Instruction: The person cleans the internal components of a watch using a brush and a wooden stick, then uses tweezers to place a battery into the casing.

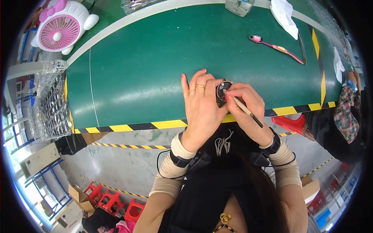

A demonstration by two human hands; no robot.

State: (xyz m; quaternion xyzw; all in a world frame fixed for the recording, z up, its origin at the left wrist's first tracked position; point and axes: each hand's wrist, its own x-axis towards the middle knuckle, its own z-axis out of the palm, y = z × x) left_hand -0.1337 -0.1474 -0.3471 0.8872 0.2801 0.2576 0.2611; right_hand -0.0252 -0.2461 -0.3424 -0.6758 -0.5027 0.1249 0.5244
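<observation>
Near the front edge of the green table, my left hand [203, 103] holds a small round black part [220, 93] between thumb and forefinger. Its other fingers stretch out over the tabletop. My right hand [248, 105] pinches a slim wood-coloured stick tool with a dark end [244, 108], gripped like a pen. The tool's tip points at the face of the black part, but my fingertips hide it, so its kind is unclear. A pink toothbrush [278, 47] lies farther off to the right, beside a thin dark stick [302, 48].
Yellow-black tape [169, 124] edges the green table [140, 70]. A pink-white fan [60, 33] stands far left, above bagged parts [50, 101]. At the back are a clear container [239, 6] and white tissue [284, 17]. Another person's floral sleeve [347, 112] is at right.
</observation>
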